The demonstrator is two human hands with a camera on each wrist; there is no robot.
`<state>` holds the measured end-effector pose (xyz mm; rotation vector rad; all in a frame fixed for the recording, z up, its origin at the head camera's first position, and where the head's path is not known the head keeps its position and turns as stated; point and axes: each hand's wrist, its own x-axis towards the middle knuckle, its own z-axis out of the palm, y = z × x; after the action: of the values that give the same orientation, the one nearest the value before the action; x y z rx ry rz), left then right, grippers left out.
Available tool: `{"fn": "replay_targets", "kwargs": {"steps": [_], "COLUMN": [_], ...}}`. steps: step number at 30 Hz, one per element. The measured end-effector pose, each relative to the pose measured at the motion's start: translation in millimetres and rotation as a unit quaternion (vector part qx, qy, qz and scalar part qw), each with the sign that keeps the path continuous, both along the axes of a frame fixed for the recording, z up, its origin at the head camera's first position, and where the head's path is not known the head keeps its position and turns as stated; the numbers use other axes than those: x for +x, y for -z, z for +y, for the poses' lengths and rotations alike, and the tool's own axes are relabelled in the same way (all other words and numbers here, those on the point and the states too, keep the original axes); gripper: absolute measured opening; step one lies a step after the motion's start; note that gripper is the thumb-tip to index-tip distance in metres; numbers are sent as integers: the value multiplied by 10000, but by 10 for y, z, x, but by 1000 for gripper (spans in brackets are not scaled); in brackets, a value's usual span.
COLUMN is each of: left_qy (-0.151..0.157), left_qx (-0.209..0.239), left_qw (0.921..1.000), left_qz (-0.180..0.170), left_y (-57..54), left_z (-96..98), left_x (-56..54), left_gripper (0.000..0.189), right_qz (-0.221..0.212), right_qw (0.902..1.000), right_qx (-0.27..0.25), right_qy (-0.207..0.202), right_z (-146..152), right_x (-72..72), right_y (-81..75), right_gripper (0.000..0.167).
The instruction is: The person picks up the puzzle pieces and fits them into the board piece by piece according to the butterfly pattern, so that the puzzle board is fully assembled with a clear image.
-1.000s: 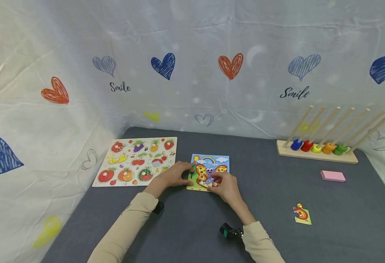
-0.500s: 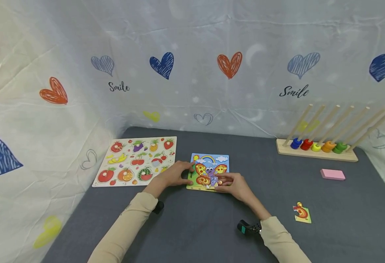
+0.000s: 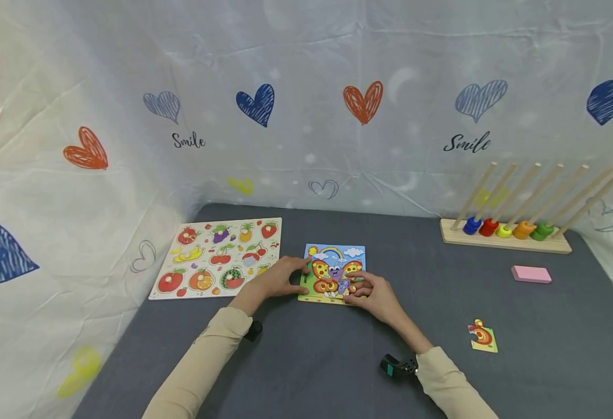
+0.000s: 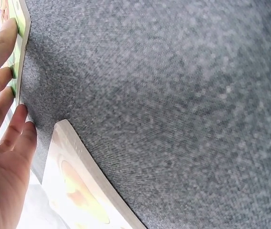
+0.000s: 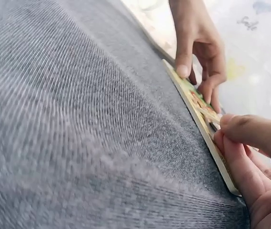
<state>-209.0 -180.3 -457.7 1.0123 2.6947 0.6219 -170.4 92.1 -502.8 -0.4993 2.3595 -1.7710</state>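
Note:
A square butterfly jigsaw board [image 3: 356,261] lies mid-table in the head view. My left hand [image 3: 275,280] rests at its left side, thumb and fingertips touching the board's edge with fairly straight fingers. Over the lower middle, my right hand [image 3: 377,295] pinches a puzzle piece [image 5: 208,113] between thumb and fingers. In the right wrist view that piece stands slightly tilted above the board, partly hidden by the fingers. The right hand covers the board's lower right corner. One loose puzzle piece [image 3: 483,337], with an orange wing pattern, lies on the table at right.
A fruit puzzle board [image 3: 217,259] lies left of the jigsaw, close to the left hand. At the back right stands a wooden peg stacker [image 3: 505,240] with coloured rings. A pink block [image 3: 531,274] sits in front of it. Printed curtains [image 3: 306,116] enclose the dark table.
My right hand has shifted right along the board with the piece, which now lies flatter and closer to the butterfly's body. The left hand stays in place.

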Motion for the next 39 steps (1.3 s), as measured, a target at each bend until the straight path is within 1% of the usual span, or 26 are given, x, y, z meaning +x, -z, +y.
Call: {"fn": "replay_targets", "kwargs": {"steps": [6,8,13,15,18,23,24,30,32,34,39], "left_qy": [10,16,26,36,97,109,99,141,148,137,54], "left_qx": [-3,8,17,36,109,184,189,182,177,144,28], "left_qw": [10000,10000,10000,10000,9999,9997,9997,9997,9997,9997,9999], "left_qz": [84,87,69,39,54,83,82,116,117,133,154], "left_y": [0,0,9,18,34,49,48,35,29,28,12], "left_z": [7,-1,-17,-17,-11,3,5,21,26,23,5], "left_x": [-1,1,3,4,5,7,9,9,8,4,3], "left_gripper": [67,69,72,71,65,62,66,69,71,71,73], "right_qz": [170,108,-218,-227,-169,28,43,-266,-270,-148,374], "right_qw": [9998,9998,9987,9987,9994,9980,9970,9904,9880,9865,9834], "right_qx": [-35,-154,-450,-460,-299,437,581,1182,1349,1480,1640], "right_qy": [-38,-41,5,-29,60,465,508,666,702,690,677], "right_z": [-7,-7,-31,-51,-91,-165,-178,-219,-226,-236,-293], "right_x": [10,14,17,25,37,29,21,-12,-9,-6,1], "right_y": [-6,-6,-7,-8,-10,-55,-73,-180,-212,-237,-252], "right_gripper": [42,42,41,41,41,38,38,35,35,35,34]}}
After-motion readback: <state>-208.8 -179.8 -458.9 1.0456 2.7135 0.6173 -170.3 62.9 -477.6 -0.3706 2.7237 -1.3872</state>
